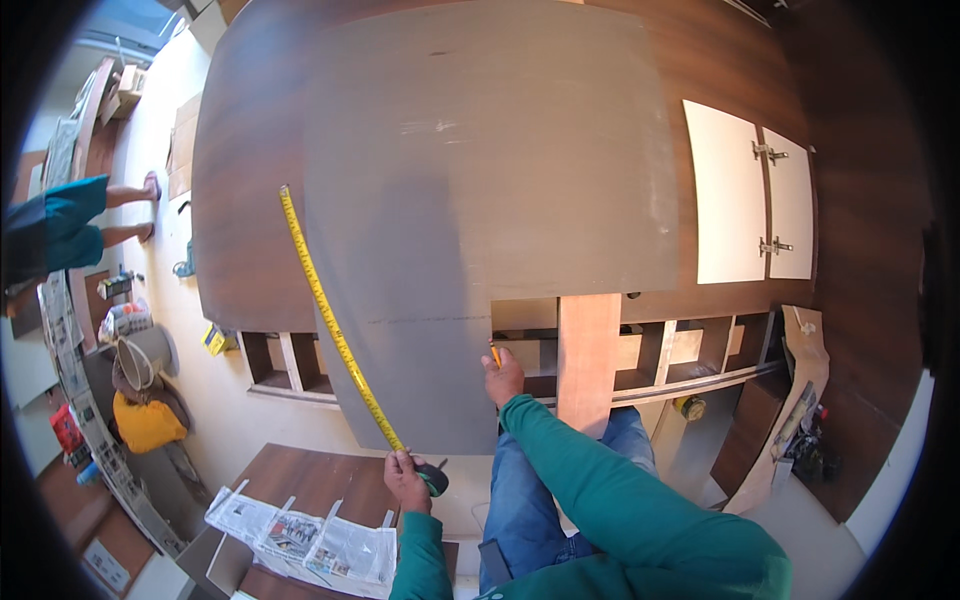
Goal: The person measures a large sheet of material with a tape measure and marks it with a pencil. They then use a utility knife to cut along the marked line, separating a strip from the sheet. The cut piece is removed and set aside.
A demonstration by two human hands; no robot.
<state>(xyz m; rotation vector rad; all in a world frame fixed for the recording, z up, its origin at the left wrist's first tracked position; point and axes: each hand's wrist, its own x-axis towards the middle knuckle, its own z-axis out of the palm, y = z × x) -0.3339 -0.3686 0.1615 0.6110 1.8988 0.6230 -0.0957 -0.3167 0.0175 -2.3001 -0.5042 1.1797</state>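
Note:
My left hand (406, 482) is closed around a tape measure (436, 479) with a dark case, near the front edge of a large grey board (560, 200). Its yellow blade (335, 325) runs out over the board's left part, and the far end lies past the board's left edge. My right hand (504, 378) pinches a short orange pencil (495, 352) beside the stepped cut in the board's near side. A thin dark line (425, 318) crosses the board to the left of that cut. Beneath the board lies a dark brown wood-grain panel (250, 200).
A reddish wood strip (588, 360) lies right of the cut. White doors with hinges (722, 190) rest at the right. Below is a slatted frame (690, 350). At left are another person's legs (125, 215), a bucket (145, 358) and a yellow cloth (147, 420). Newspaper (300, 535) covers a near panel.

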